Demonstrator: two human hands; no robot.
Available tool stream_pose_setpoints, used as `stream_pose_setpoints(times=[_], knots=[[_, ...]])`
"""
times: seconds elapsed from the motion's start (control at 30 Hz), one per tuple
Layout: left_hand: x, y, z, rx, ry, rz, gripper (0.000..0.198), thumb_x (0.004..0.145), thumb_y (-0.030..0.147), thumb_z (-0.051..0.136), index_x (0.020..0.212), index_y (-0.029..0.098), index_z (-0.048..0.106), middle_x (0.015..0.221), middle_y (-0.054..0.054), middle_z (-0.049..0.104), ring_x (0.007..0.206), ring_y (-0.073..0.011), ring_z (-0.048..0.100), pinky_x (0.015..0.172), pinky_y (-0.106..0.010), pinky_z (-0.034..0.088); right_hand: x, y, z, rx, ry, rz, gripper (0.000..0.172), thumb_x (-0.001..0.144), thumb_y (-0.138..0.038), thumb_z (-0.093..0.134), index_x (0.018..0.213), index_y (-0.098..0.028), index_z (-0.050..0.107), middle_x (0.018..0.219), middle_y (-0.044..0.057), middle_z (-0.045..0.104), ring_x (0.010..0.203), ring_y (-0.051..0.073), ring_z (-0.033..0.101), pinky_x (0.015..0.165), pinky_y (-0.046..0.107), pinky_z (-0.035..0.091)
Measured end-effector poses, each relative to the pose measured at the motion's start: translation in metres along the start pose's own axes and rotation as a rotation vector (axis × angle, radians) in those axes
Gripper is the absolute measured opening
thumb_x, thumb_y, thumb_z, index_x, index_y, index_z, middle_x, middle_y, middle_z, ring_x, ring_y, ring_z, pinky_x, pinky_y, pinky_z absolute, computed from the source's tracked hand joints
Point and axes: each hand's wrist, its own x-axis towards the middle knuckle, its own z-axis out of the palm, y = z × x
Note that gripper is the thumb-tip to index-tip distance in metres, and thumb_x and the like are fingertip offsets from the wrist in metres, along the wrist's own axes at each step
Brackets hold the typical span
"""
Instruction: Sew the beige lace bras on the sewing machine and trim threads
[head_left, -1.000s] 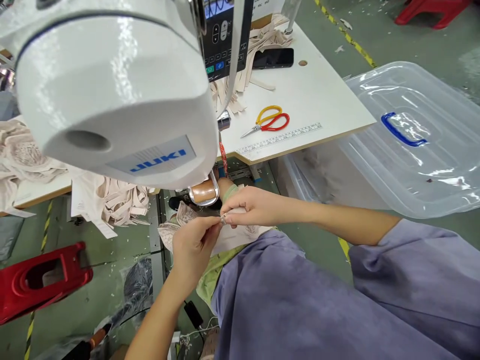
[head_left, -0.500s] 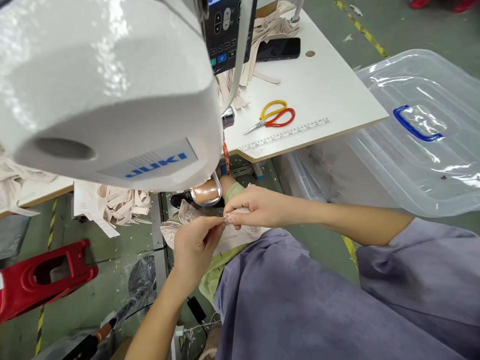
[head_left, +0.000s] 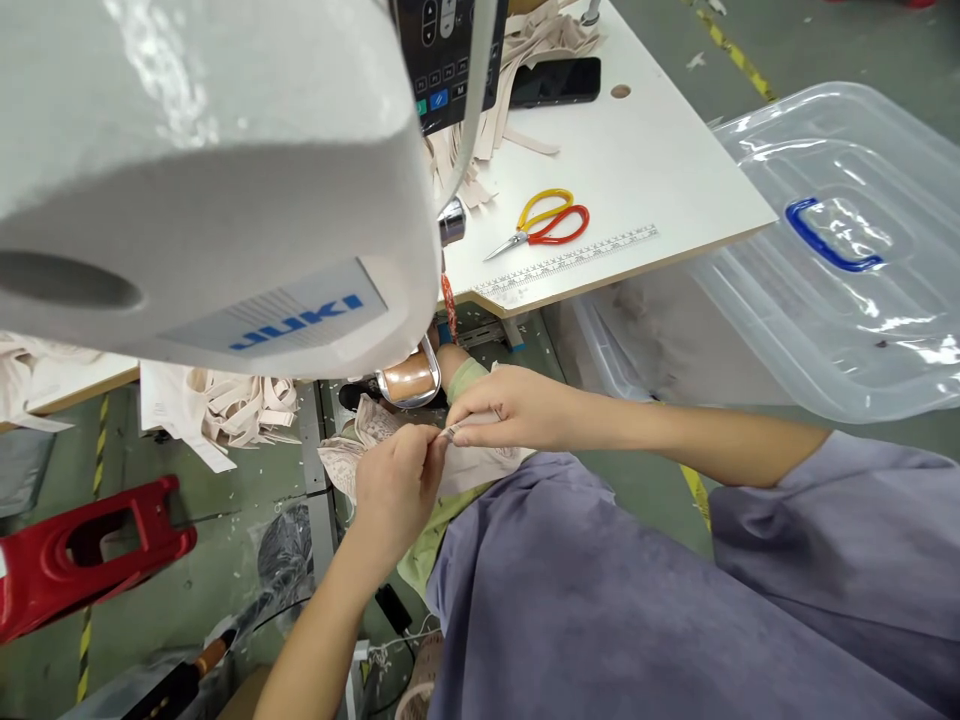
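Observation:
Over my lap lies a pale beige lace-patterned garment piece (head_left: 339, 468), with a smoother panel of it below my hands. My left hand (head_left: 396, 485) is closed, thumb and forefinger pinching a small edge of the pale fabric. Against it, my right hand (head_left: 517, 408) is closed too, its fingertips pinching the same edge from the other side. The fingertips of both hands almost touch, and the exact part of the fabric between them is too small to make out.
A white JUKI sewing machine (head_left: 300, 200) hangs close above my hands on the left. Yellow-and-red scissors (head_left: 544, 225) and a phone (head_left: 559, 82) lie on the white table (head_left: 630, 150). A clear plastic lid (head_left: 840, 330) is at right; a red stool (head_left: 90, 560) stands lower left.
Both hands stay together at the fabric edge; the left fingers have curled in closer and the left hand has turned slightly. My view has shifted a little, so the machine head appears larger.

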Motion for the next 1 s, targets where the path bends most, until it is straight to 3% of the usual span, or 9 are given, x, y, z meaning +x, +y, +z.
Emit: stream_pose_setpoints(times=[0.2, 0.3, 0.4, 0.5, 0.63, 0.73, 0.87, 1.0], knots=[[0.003, 0.007, 0.001, 0.1, 0.099, -0.002, 0.028, 0.1, 0.027, 0.044, 0.079, 0.02, 0.06, 0.061, 0.001, 0.061, 0.053, -0.013, 0.054, 0.049, -0.027, 0.025, -0.002, -0.004, 0.002, -0.199, 0.181, -0.159, 0.022, 0.094, -0.033, 0.056, 0.09, -0.019, 0.073, 0.088, 0.003, 0.072, 0.078, 0.014, 0.062, 0.068, 0.025, 0.039], [0.01, 0.005, -0.003, -0.03, 0.111, -0.132, 0.026, 0.101, 0.031, 0.045, 0.086, 0.02, 0.063, 0.066, 0.002, 0.064, 0.053, -0.0109, 0.054, 0.051, -0.023, 0.03, 0.015, -0.014, -0.011, -0.27, 0.177, -0.187, 0.022, 0.091, -0.03, 0.054, 0.082, -0.018, 0.07, 0.077, 0.002, 0.066, 0.069, 0.013, 0.056, 0.063, 0.026, 0.034], [0.016, -0.008, -0.005, -0.024, 0.236, -0.246, 0.022, 0.099, 0.038, 0.053, 0.103, 0.021, 0.067, 0.065, 0.003, 0.062, 0.055, -0.0107, 0.055, 0.055, -0.022, 0.034, 0.039, -0.025, -0.026, -0.346, 0.128, -0.113, 0.023, 0.086, -0.025, 0.054, 0.065, -0.017, 0.06, 0.059, -0.002, 0.053, 0.057, 0.01, 0.042, 0.058, 0.028, 0.026], [0.016, -0.032, -0.002, 0.147, 0.292, -0.061, 0.02, 0.097, 0.031, 0.056, 0.108, 0.023, 0.071, 0.058, 0.003, 0.057, 0.054, -0.0113, 0.052, 0.055, -0.024, 0.032, 0.055, -0.032, -0.033, -0.423, 0.1, -0.071, 0.023, 0.082, -0.021, 0.053, 0.059, -0.017, 0.053, 0.053, -0.002, 0.044, 0.054, 0.01, 0.034, 0.057, 0.03, 0.023], [0.012, -0.06, 0.002, 0.331, 0.387, 0.298, 0.032, 0.093, 0.015, 0.057, 0.119, 0.028, 0.071, 0.067, 0.001, 0.064, 0.057, -0.0109, 0.053, 0.058, -0.025, 0.035, 0.059, -0.037, -0.033, -0.428, 0.11, -0.107, 0.012, 0.083, -0.022, 0.054, 0.074, -0.017, 0.061, 0.055, 0.0, 0.048, 0.059, 0.013, 0.039, 0.06, 0.031, 0.026], [0.013, -0.067, 0.002, 0.363, 0.349, 0.341, 0.038, 0.092, 0.013, 0.055, 0.124, 0.029, 0.069, 0.067, 0.001, 0.062, 0.057, -0.0107, 0.053, 0.056, -0.025, 0.033, 0.058, -0.04, -0.034, -0.435, 0.13, -0.125, 0.011, 0.085, -0.023, 0.055, 0.083, -0.016, 0.064, 0.06, 0.002, 0.053, 0.063, 0.015, 0.043, 0.062, 0.032, 0.029], [0.017, -0.053, -0.005, 0.403, 0.24, 0.236, 0.04, 0.092, 0.012, 0.05, 0.124, 0.028, 0.069, 0.055, 0.003, 0.046, 0.049, -0.0112, 0.045, 0.047, -0.03, 0.021, 0.049, -0.035, -0.027, -0.61, 0.172, -0.115, 0.02, 0.091, -0.025, 0.05, 0.084, -0.016, 0.067, 0.072, 0.006, 0.06, 0.07, 0.019, 0.051, 0.066, 0.033, 0.035], [0.02, -0.033, -0.013, 0.485, 0.18, 0.17, 0.035, 0.092, 0.011, 0.048, 0.116, 0.022, 0.071, 0.056, 0.002, 0.047, 0.048, -0.0126, 0.042, 0.045, -0.033, 0.014, 0.035, -0.013, -0.001, -0.825, 0.495, -0.292, 0.022, 0.096, -0.03, 0.051, 0.101, -0.021, 0.071, 0.102, 0.01, 0.065, 0.1, 0.026, 0.056, 0.087, 0.041, 0.042]])
